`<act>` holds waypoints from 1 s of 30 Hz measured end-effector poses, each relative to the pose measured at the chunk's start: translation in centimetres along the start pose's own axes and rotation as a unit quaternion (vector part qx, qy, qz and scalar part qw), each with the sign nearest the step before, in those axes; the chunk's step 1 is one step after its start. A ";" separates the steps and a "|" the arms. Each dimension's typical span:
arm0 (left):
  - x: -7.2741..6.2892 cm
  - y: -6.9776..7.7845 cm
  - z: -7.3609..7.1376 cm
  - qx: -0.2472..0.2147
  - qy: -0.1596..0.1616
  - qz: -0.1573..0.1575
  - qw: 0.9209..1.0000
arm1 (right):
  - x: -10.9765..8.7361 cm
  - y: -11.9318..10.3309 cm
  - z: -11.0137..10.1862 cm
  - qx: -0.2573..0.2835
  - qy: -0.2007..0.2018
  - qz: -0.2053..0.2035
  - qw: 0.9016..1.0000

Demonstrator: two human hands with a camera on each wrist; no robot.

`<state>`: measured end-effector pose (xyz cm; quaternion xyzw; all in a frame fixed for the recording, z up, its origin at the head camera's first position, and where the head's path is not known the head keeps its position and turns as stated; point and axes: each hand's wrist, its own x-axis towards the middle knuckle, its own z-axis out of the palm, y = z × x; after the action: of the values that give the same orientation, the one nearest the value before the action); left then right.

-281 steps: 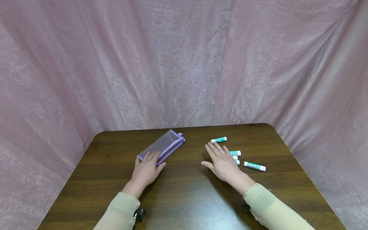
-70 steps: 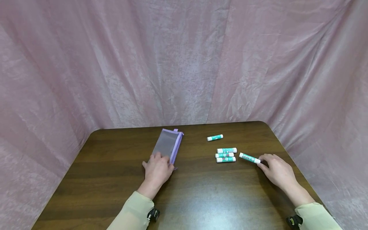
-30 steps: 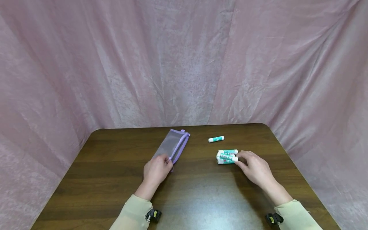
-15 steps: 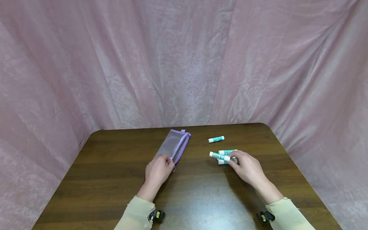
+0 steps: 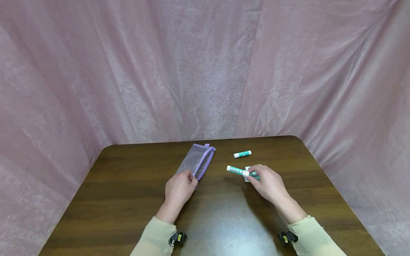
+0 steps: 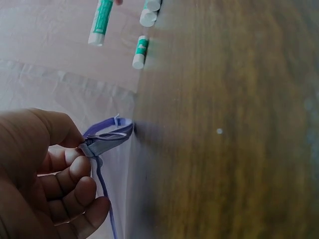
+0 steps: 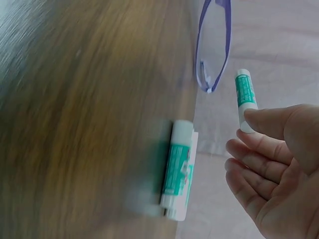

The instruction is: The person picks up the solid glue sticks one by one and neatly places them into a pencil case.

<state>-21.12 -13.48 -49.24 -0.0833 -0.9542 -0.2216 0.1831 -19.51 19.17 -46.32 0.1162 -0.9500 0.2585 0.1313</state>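
My right hand [image 5: 269, 183] pinches a green-and-white glue stick [image 5: 236, 170] by one white end, between thumb and fingers. The stick is held above the table, its free end pointing left toward a purple-edged mesh zip pouch [image 5: 191, 158]. In the right wrist view the held glue stick [image 7: 245, 89] stands apart from the table, and the pouch's mouth gapes. My left hand [image 5: 179, 188] pinches the pouch's near end at the zip, as the left wrist view shows. Behind the right fingers lie several glue sticks [image 5: 246, 180], partly hidden in the head view.
Another glue stick [image 5: 242, 154] lies alone farther back on the brown wooden table [image 5: 112, 192]. A pink curtain [image 5: 205, 71] hangs behind the table and at both sides.
The right hand has taken a glue stick from the far right and carried it left past the others. The left hand has shifted its grip on the pouch, whose mouth now gapes wider.
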 end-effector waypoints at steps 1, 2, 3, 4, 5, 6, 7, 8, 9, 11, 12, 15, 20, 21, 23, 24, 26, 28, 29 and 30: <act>0.1 0.0 0.0 0.000 -0.002 0.000 1.000 | 0.1 -0.2 0.1 0.003 -0.001 0.001 1.000; 0.1 0.1 0.0 -0.001 -0.004 -0.001 1.000 | 0.2 -0.4 0.2 0.005 -0.003 0.002 1.000; 0.1 0.1 0.0 -0.002 -0.006 -0.002 1.000 | 0.3 -0.6 0.3 0.006 -0.005 0.003 1.000; 0.1 0.1 0.0 -0.003 -0.007 -0.003 1.000 | 0.4 -0.7 0.5 0.007 -0.006 0.004 1.000; 0.1 0.2 0.0 -0.004 -0.008 -0.004 1.000 | 0.5 -0.9 0.7 0.006 -0.009 0.006 1.000; 0.1 0.2 0.0 -0.005 -0.009 -0.004 1.000 | 0.5 -1.1 0.9 0.005 -0.011 0.007 1.000; 0.0 0.2 0.0 -0.005 -0.009 -0.005 1.000 | 0.6 -1.2 1.0 0.005 -0.014 0.008 1.000; 0.0 0.2 0.0 -0.006 -0.009 -0.005 1.000 | 0.7 -1.4 1.2 0.005 -0.015 0.010 1.000; -0.1 0.3 0.1 -0.007 -0.008 -0.004 1.000 | 0.8 -1.5 1.3 0.005 -0.016 0.011 1.000; -0.1 0.3 0.2 -0.007 -0.004 -0.002 1.000 | 0.9 -1.8 1.5 0.007 -0.017 0.012 1.000; -0.1 0.4 0.2 -0.008 -0.002 -0.002 1.000 | 1.0 -1.9 1.6 0.008 -0.017 0.012 1.000; -0.1 0.5 0.3 -0.010 0.003 0.001 1.000 | 1.2 -2.5 1.9 0.011 -0.023 0.017 1.000; -0.1 0.7 0.5 -0.016 0.001 0.001 1.000 | 1.5 -3.2 2.6 0.009 -0.035 0.022 0.999; -0.1 0.7 0.5 -0.015 0.000 0.000 1.000 | 1.6 -3.3 2.8 0.010 -0.036 0.021 0.999; -0.1 0.8 0.6 -0.015 -0.004 -0.003 1.000 | 1.7 -3.6 3.2 0.013 -0.038 0.019 0.999; -0.1 0.8 0.6 -0.014 -0.005 -0.004 1.000 | 1.7 -3.7 3.4 0.015 -0.040 0.019 0.999; 0.0 0.7 0.6 -0.015 -0.007 -0.007 1.000 | 1.8 -3.9 3.7 0.014 -0.039 0.016 0.999; 0.0 0.7 0.6 -0.016 -0.011 -0.010 1.000 | 1.9 -4.0 3.9 0.011 -0.041 0.015 0.999; 0.0 0.6 0.6 -0.017 -0.012 -0.012 1.000 | 1.9 -4.1 4.0 0.009 -0.042 0.014 0.999; 0.0 0.6 0.6 -0.018 -0.013 -0.013 1.000 | 2.0 -4.2 4.1 0.008 -0.044 0.013 0.999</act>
<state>-21.17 -12.66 -49.54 -0.0772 -0.9533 -0.2401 0.1661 -20.95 13.21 -47.22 0.1164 -0.9541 0.2626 0.0850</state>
